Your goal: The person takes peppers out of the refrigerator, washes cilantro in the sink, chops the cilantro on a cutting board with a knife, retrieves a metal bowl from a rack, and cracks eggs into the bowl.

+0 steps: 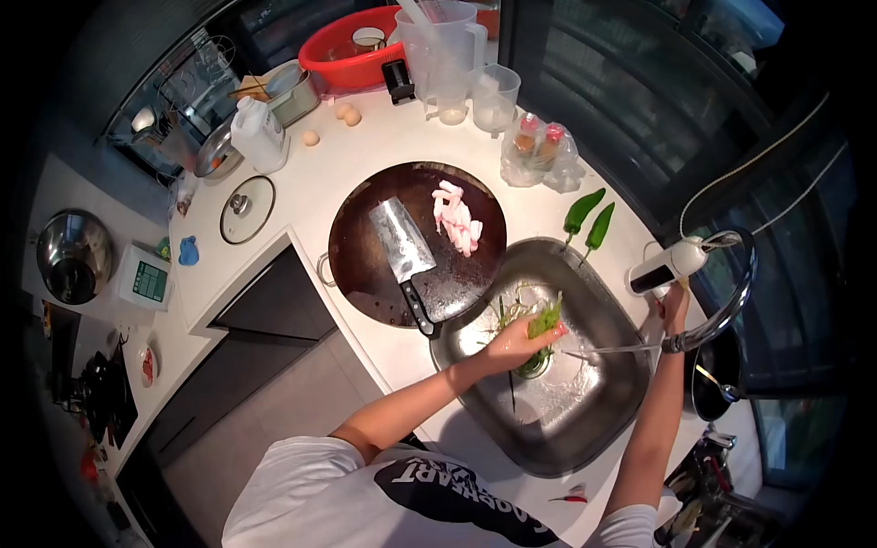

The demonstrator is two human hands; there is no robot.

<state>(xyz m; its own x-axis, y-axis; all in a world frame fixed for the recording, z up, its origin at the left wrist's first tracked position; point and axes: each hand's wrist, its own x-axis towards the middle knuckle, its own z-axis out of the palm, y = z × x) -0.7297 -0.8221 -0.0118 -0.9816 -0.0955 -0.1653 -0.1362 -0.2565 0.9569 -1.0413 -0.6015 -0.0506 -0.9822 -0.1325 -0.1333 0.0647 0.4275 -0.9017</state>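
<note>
- Looking down from the head view: left hand [519, 344] over the middle of the sink [585, 429], fingers curled shut round a bunch of green vegetable [546, 321].
- Sticking out past the fingertips toward the far rim, long axis of the greens roughly in line with the forearm; loose stems trailing on the steel just beside.
- Lying just below the faucet [671, 265], with a thin water stream [607, 349] running across the basin near the left hand.
- Reaching up at the sink's right edge, right hand [674, 306] at the faucet base; probably gripping the handle, though too small to tell how tightly closed.
- Resting on the desk [365, 146] behind: cleaver [406, 256] on a round chopping board [365, 256] with sliced meat [457, 219]; two green peppers [589, 219] well apart from both hands.
</note>
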